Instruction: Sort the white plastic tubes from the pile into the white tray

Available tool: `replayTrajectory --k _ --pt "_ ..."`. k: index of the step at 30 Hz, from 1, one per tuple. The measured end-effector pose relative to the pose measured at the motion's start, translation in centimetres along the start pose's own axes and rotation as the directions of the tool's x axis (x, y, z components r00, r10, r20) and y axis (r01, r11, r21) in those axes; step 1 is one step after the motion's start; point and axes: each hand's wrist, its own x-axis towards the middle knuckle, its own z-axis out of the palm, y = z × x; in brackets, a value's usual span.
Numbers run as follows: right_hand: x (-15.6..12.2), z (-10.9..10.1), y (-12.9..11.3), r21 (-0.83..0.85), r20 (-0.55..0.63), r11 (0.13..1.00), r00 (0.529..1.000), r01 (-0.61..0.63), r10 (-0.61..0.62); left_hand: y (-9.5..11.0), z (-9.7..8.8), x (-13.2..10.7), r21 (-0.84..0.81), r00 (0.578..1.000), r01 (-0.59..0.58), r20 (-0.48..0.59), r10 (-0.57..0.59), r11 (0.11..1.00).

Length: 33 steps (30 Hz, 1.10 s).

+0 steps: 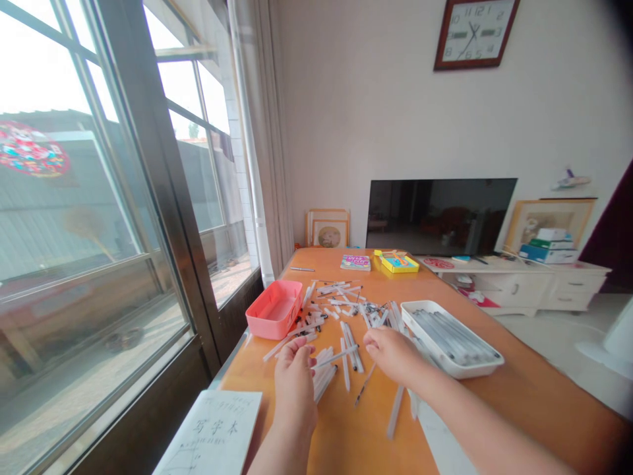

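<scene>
My left hand (295, 373) is closed over the near middle of the wooden table. A clear pen (339, 356) with a dark end sticks out to the right from its fingertips. My right hand (390, 351) is pinched shut beside the pile of pen parts; anything between its fingers is hidden. Just below it, a thin dark-tipped refill (364, 386) lies on the table. Several clear pen barrels (350, 346) lie between the two hands. Farther back are scattered white caps and pen parts (341, 303). A white tray (487, 359) at the right holds several clear pens.
A pink plastic box (271, 323) stands left of the pile. A notebook (217, 429) lies at the near left, by the glass door. At the far end are a small colourful book (355, 262) and a yellow box (399, 262). A television (440, 218) stands behind.
</scene>
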Motion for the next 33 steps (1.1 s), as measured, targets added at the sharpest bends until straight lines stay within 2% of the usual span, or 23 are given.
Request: replayTrajectory --k 5,8,12,17,22,28,33 --pt "1.2 0.9 -1.2 -0.001 0.020 0.999 0.999 0.040 -0.040 0.1 -0.2 0.2 0.018 0.999 0.011 -0.045 -0.010 1.000" --pt "1.8 1.0 -1.4 -0.021 0.028 1.000 0.999 0.021 -0.021 0.1 -0.2 0.2 0.019 0.999 0.016 -0.049 -0.015 1.000" --pt "3.6 0.5 -0.1 -0.070 -0.008 0.992 0.995 -0.101 0.101 0.0 -0.2 0.1 -0.014 0.999 0.020 -0.037 -0.021 1.000" --pt "7.3 -0.3 2.4 -0.124 -0.008 0.956 0.963 -0.267 0.268 0.1 0.0 -0.2 -0.008 0.999 0.023 -0.043 -0.023 1.000" --pt "9.9 0.4 2.9 -0.158 0.045 0.939 0.948 -0.305 0.316 0.2 0.2 -0.6 0.022 0.999 0.027 -0.028 -0.026 0.999" --pt "10.5 1.9 2.3 -0.173 0.089 0.920 0.924 -0.352 0.371 0.1 0.4 -0.7 0.028 0.998 0.046 -0.034 -0.045 0.999" --pt "9.8 1.3 2.4 -0.118 0.089 0.916 0.914 -0.384 0.395 0.1 0.4 -1.0 0.030 0.999 0.032 -0.007 -0.032 0.999"
